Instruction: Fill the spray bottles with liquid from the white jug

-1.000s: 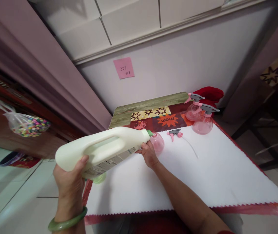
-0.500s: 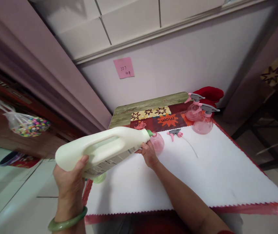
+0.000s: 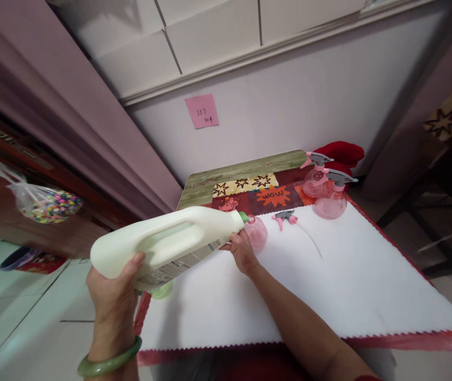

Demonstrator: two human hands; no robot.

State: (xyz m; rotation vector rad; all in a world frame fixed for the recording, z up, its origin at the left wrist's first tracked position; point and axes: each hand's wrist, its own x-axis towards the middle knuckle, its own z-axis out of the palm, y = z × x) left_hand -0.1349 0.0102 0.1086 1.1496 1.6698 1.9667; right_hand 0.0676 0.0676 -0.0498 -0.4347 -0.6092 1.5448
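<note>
A large pale green jug [image 3: 194, 225] with a moulded handle lies nearly level in the air, its green spout [image 3: 244, 216] at the mouth of a pink spray bottle [image 3: 258, 233] that has no sprayer head on. My left hand [image 3: 112, 286] is closed around the jug's base end. Under the jug's neck, my right hand [image 3: 242, 251] is closed on it beside the pink bottle. Whether liquid flows cannot be made out. A grey and pink spray head [image 3: 286, 217] with a clear tube lies on the white table cover, right of the bottle.
Two pink spray bottles [image 3: 330, 203] with heads on stand at the table's back right, by a red cloth item [image 3: 340, 153]. A green cap [image 3: 162, 290] sits at the left edge of the white cover [image 3: 308, 296]. A bag of colourful beads [image 3: 53, 205] hangs left.
</note>
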